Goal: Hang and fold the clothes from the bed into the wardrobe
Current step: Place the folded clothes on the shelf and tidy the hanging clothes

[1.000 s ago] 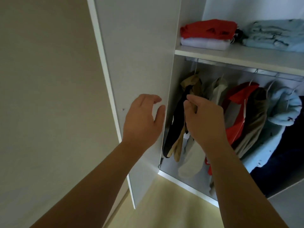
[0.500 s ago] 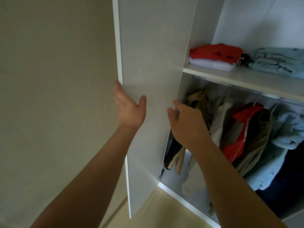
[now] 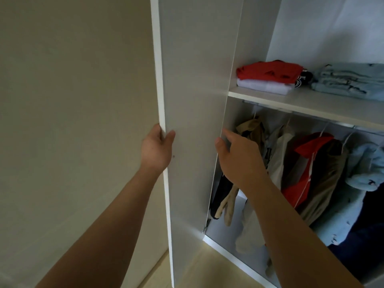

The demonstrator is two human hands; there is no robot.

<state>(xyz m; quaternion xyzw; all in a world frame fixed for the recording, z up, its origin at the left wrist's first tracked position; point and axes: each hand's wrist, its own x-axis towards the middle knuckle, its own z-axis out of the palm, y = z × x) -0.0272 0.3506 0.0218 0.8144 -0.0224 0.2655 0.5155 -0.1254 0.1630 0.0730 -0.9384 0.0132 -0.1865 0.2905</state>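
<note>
As the left hand [image 3: 155, 150] grips the door [image 3: 197, 80], the right hand [image 3: 239, 159] hovers.

The one wide-angle view sits at head height, looking forward and down along the left forearm [image 3: 116, 215] and right forearm [image 3: 291, 225]. It is close to the open wardrobe door [image 3: 197, 100], with the wall [image 3: 72, 100] at left and the shelf [image 3: 311, 102] at upper right.
</note>
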